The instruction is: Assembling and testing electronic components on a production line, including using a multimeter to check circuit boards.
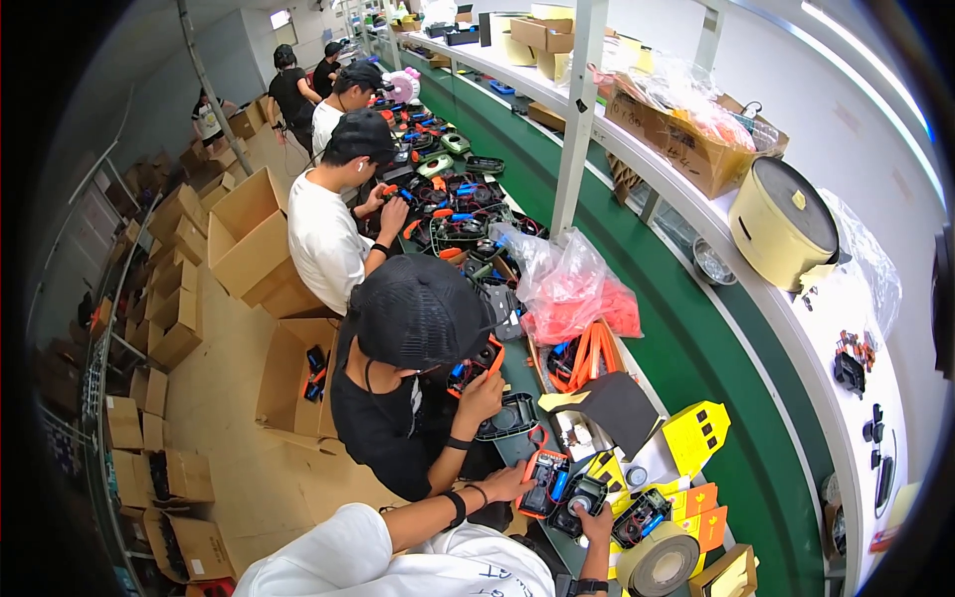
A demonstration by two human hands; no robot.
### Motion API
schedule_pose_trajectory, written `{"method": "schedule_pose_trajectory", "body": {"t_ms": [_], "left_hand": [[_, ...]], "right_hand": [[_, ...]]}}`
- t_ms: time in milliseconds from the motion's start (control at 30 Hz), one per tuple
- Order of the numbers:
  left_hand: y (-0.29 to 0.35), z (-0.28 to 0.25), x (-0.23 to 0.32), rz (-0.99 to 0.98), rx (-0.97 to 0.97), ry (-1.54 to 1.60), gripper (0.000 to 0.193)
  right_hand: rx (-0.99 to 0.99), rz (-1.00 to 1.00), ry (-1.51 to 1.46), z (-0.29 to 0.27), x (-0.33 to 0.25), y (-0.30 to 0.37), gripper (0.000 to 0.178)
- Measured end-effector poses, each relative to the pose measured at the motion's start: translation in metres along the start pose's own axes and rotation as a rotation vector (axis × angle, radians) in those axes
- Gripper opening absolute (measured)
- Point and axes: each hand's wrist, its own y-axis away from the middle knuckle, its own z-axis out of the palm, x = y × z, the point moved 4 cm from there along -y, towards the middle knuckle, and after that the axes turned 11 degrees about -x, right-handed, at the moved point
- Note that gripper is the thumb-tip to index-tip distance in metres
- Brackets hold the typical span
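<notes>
My left hand [509, 484] grips the edge of an orange-rimmed housing half [543, 486], with blue cells and dark parts showing inside it. Close beside it, my right hand [595, 521] has its fingers around a black housing half [579, 495] with a round, pale part in it. The two halves lie side by side over the bench edge. Just right of my right hand rests another open black housing [642, 517] with a blue cell. A large roll of tape [659, 563] stands below it.
A co-worker in a black cap [423, 313] works close on my left, holding an orange-rimmed housing. Yellow and orange cards [696, 438] lie at the right. Beyond are a red-filled plastic bag [577, 289], the green conveyor belt [686, 348] and a white shelf [716, 214]. Open cartons [298, 383] stand behind.
</notes>
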Motion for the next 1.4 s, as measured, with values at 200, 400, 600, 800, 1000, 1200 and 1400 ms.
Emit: {"method": "schedule_pose_trajectory", "body": {"t_ms": [200,400,600,800,1000,1200,1400], "left_hand": [[-0.005,0.004,-0.005,0.029,-0.009,-0.010,0.067],[0.005,-0.001,0.003,0.011,0.001,-0.001,0.058],[0.011,-0.006,0.010,-0.013,-0.018,0.009,0.057],[0.003,0.000,0.000,0.026,0.032,-0.013,0.057],[0.000,0.001,0.001,0.031,0.023,-0.019,0.058],[-0.002,-0.002,-0.003,0.022,-0.005,-0.015,0.064],[-0.012,0.006,-0.004,0.035,-0.019,0.010,0.063]], "right_hand": [[0.045,-0.027,0.016,-0.002,-0.003,0.002,0.069],[-0.029,0.043,-0.010,-0.003,-0.012,0.007,0.077],[-0.006,0.051,-0.007,-0.003,-0.017,0.010,0.077],[-0.018,0.023,-0.016,-0.001,-0.006,0.004,0.074],[-0.020,-0.001,-0.021,-0.001,0.002,-0.001,0.068],[-0.026,0.005,-0.050,0.004,0.005,-0.004,0.069],[0.021,0.003,-0.033,0.002,0.030,-0.011,0.067]]}}
